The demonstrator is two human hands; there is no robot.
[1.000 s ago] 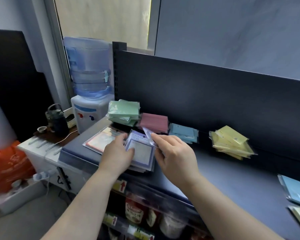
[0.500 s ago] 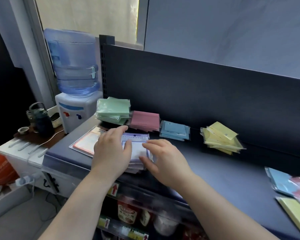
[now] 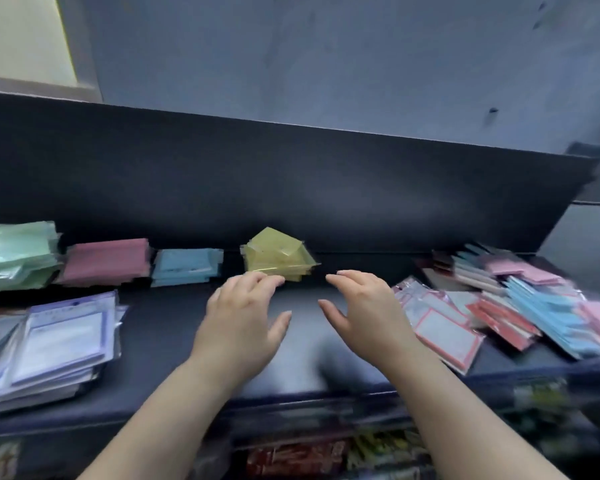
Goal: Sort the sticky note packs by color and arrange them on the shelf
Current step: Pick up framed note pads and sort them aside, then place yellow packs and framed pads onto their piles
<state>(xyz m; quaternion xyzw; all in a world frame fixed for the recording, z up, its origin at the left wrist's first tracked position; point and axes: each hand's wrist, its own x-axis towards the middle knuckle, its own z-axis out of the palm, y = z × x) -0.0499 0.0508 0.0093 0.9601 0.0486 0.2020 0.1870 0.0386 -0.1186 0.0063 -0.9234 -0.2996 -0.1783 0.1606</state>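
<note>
Head view, smeared by motion. The left hand (image 3: 243,317) and right hand (image 3: 364,313) hover over the dark shelf (image 3: 302,358), fingers spread, holding nothing, just in front of the yellow packs (image 3: 277,254). Whether the left fingertips touch that pile is unclear. Green packs (image 3: 14,251), cut off at the left edge, dark pink packs (image 3: 106,261) and blue packs (image 3: 187,266) line the back. A mixed heap (image 3: 499,299) at right is blurred. Half a second ago both hands lay on the purple-bordered packs (image 3: 56,344), now at left.
</note>
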